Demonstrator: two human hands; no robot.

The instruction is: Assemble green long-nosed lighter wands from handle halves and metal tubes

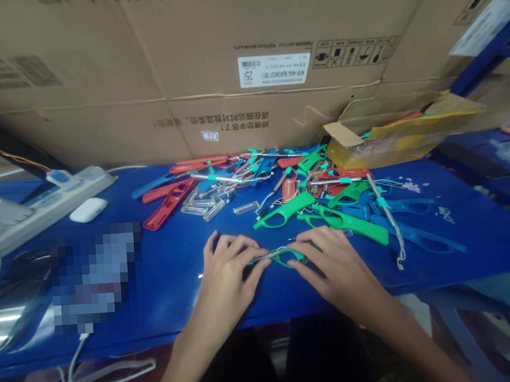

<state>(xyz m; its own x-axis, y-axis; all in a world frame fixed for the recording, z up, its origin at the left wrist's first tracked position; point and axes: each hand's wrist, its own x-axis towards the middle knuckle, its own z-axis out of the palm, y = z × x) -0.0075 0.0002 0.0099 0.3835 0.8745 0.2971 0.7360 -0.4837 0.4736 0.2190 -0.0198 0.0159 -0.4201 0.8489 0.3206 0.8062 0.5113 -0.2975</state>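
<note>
Between my two hands, just above the blue table's front part, is a green lighter housing (297, 256) with a finger loop and thin white wires lying in it. My left hand (230, 268) pinches its left end between thumb and fingers. Closed around its right end is my right hand (333, 262), whose fingers hide part of the housing. Beyond my hands lie more green housings (287, 210), red housings (172, 205) and blue housings (430, 238). Clear plastic lighter tanks (213, 208) and metal lighter tubes (383, 203) with teal clips and white wires are mixed among them.
A large cardboard box (143, 65) walls off the back. An opened, yellow-taped carton (385, 142) holding coloured parts stands at the back right. On the left are a power strip (48, 206), a white earbud case (88, 210) and a blurred-out object (100, 275) with a cable.
</note>
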